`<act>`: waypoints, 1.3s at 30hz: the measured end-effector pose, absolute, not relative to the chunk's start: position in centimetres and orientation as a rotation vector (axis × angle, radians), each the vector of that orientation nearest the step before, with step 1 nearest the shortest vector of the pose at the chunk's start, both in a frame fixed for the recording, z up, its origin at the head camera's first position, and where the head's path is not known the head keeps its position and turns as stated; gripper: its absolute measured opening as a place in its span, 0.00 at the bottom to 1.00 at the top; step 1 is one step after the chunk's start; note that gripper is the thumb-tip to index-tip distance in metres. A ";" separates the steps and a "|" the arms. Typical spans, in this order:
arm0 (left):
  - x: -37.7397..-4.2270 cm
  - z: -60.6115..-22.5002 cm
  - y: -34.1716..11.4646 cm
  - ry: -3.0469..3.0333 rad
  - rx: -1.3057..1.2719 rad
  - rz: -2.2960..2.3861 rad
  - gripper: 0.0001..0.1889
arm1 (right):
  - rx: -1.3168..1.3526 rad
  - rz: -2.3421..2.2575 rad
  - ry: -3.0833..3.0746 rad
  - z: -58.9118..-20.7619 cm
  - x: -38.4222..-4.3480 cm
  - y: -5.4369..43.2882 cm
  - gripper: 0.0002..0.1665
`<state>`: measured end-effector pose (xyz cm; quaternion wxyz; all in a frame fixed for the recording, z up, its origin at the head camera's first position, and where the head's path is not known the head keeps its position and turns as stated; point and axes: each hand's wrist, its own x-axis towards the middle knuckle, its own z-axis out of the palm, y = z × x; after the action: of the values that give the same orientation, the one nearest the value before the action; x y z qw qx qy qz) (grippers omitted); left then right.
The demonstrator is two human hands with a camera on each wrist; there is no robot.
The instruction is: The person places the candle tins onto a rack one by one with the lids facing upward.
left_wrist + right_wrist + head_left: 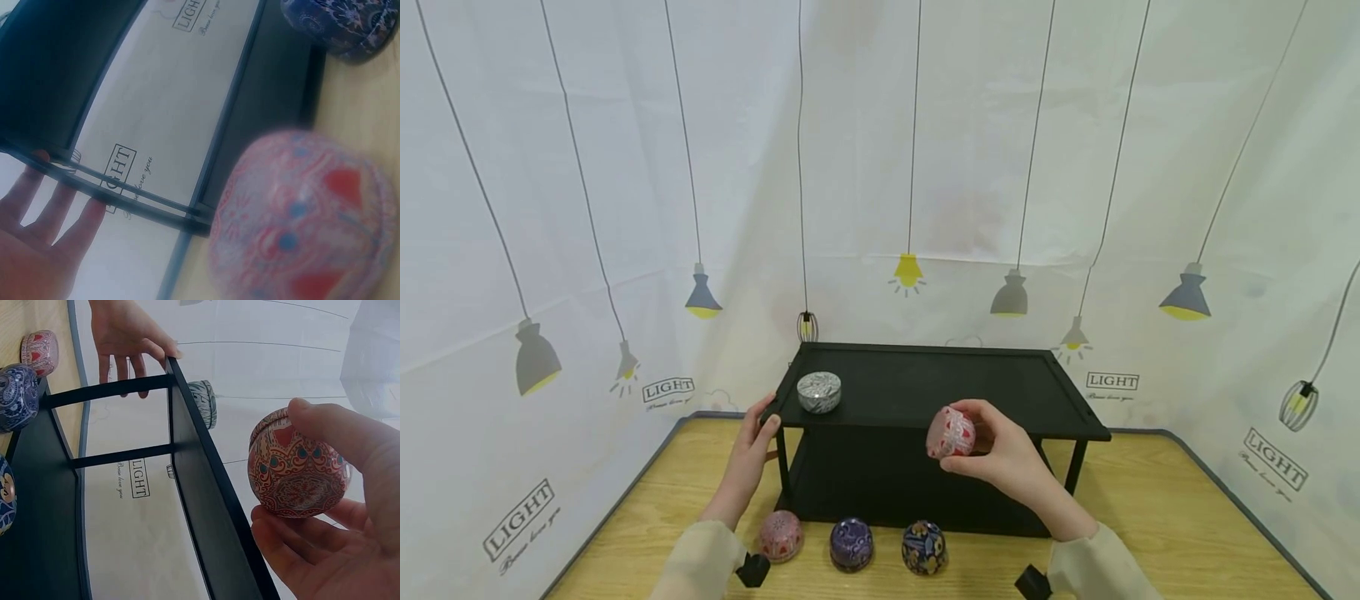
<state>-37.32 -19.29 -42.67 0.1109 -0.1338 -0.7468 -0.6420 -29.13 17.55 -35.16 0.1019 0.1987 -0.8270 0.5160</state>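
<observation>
My right hand [1000, 450] pinches a round red-and-white patterned tin [297, 465] between thumb and fingers, tilted, in front of the upper tier's front edge. My left hand [750, 446] holds the left front corner of a black two-tier shelf [925, 379], its thumb at the top edge and its fingers by the side frame. On the upper tier, near that corner, stands a black-and-white tin [819, 392]. Before the lower tier, a pink tin [780, 536], a purple tin [852, 545] and a dark blue floral tin [924, 547] sit in a row.
The shelf stands on a light wooden table [1157, 508] with a dark rim. Behind and at both sides hangs a pale cloth [880, 167] printed with lamps and the word LIGHT. The shelf's right front leg [1076, 467] stands beyond my right forearm.
</observation>
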 end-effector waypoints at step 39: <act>-37.8 -43.2 -19.5 -2.175 -0.383 -1.888 0.27 | 0.594 1.692 -2.349 -32.8 -32.4 14.3 0.40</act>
<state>-37.75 -19.47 -43.16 0.1177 -0.1309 -0.7435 -0.6452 -32.43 14.28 -32.77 0.0928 0.2002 -0.7914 0.5701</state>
